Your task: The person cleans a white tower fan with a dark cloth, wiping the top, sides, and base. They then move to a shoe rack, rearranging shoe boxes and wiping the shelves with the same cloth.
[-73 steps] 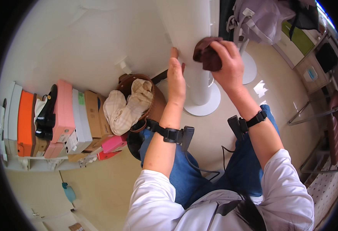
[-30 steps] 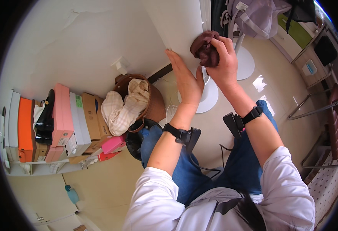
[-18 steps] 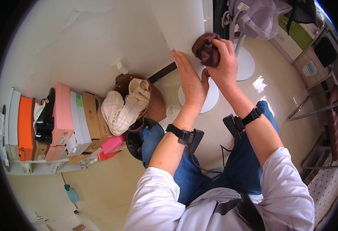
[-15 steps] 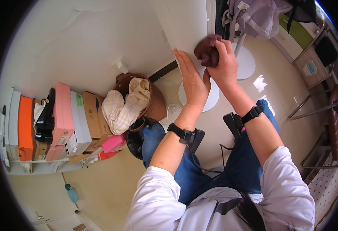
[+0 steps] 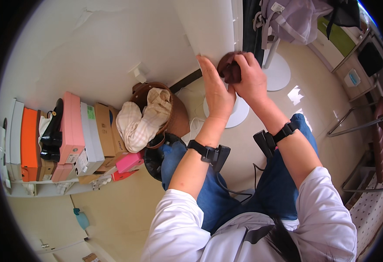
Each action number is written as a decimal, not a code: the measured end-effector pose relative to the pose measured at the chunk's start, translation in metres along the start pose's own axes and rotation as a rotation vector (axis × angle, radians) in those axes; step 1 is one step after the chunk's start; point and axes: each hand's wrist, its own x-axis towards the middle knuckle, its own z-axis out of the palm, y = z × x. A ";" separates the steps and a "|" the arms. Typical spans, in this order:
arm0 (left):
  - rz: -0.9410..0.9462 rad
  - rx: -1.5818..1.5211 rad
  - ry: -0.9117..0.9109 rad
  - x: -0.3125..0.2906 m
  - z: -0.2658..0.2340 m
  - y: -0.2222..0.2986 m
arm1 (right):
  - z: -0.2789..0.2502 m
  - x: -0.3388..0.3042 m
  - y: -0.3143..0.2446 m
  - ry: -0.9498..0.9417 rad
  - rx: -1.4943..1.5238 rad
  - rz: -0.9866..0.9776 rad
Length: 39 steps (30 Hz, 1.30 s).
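Observation:
My right hand (image 5: 249,79) is closed on a bunched dark brown cloth (image 5: 227,70), pressed against the lower edge of a tall white panel (image 5: 211,26). My left hand (image 5: 213,91) lies flat with fingers straight, its palm against the same white panel just left of the cloth and touching it. Both wrists wear black straps with small black devices. I stand over the spot in blue jeans and a white top.
A round white stand base (image 5: 233,111) sits on the floor under my hands. A brown wicker basket (image 5: 174,115) with checked cloth stands left of it. Stacked shoe boxes (image 5: 69,135) and black shoes line the left. A lilac bag (image 5: 294,17) hangs at upper right.
Both hands have slid down the white panel together, the right one moving the brown cloth lower. My left palm has stayed flat on the panel beside it.

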 end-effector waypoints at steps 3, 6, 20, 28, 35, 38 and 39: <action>-0.053 0.022 -0.011 -0.001 -0.002 0.007 | -0.002 0.003 0.007 -0.004 0.082 0.138; -0.065 -0.021 0.040 0.000 0.001 0.011 | 0.001 0.022 0.031 0.313 0.217 0.244; -0.079 -0.432 0.031 0.039 -0.001 -0.031 | 0.008 0.050 0.091 -0.215 0.842 0.564; -0.099 -0.616 -0.110 0.058 -0.009 -0.071 | -0.021 0.020 0.047 -0.225 0.736 0.557; -0.195 -0.734 -0.219 0.065 -0.017 -0.068 | -0.024 0.010 0.031 -0.182 0.700 0.560; -0.186 -0.682 -0.173 0.061 -0.023 -0.070 | -0.014 0.014 0.030 -0.006 0.773 0.419; -0.170 -0.670 -0.147 0.060 -0.025 -0.071 | -0.011 0.016 0.027 0.087 0.824 0.348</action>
